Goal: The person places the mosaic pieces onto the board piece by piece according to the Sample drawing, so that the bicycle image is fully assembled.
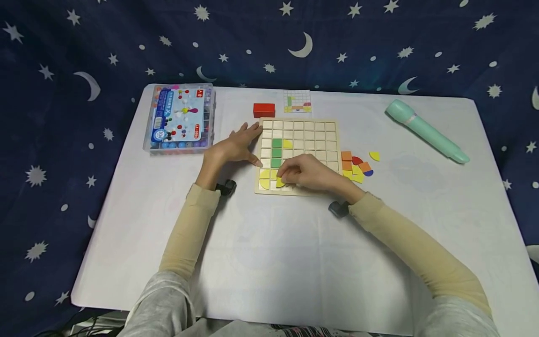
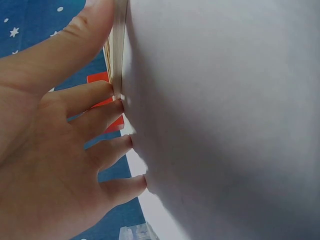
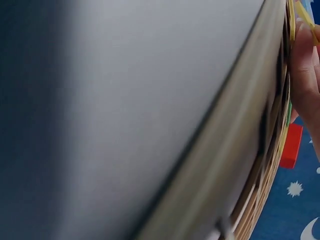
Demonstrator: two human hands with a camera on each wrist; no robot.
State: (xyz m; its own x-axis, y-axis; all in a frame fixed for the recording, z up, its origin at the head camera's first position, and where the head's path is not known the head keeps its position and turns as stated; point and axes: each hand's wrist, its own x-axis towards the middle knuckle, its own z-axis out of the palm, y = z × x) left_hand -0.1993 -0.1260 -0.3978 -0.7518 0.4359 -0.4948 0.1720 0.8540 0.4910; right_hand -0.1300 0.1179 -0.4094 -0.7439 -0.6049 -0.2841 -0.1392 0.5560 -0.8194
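A wooden grid board [image 1: 300, 120] lies in the middle of the table in the head view. Three green squares [image 1: 276, 153] run down one column, with a yellow quarter-circle [image 1: 287, 143] beside the top one. More yellow pieces [image 1: 264, 183] sit in the lower left cells. Between thumb and fingers, my right hand [image 1: 310, 172] pinches a yellow curved-edge tile [image 1: 280, 183] over the bottom rows, also visible as a yellow tile [image 3: 303, 13] in the right wrist view. Fingers spread, my left hand [image 1: 236, 146] rests along the board's left edge, its thumb [image 2: 75, 42] at the rim.
Loose orange, red, yellow and blue tiles [image 1: 365, 167] lie right of the board. Behind it are a red block [image 1: 264, 110] and a pattern card [image 1: 297, 101]. A clear bead box [image 1: 178, 119] stands at the back left, a mint-green tube-shaped object [image 1: 427, 133] at right.
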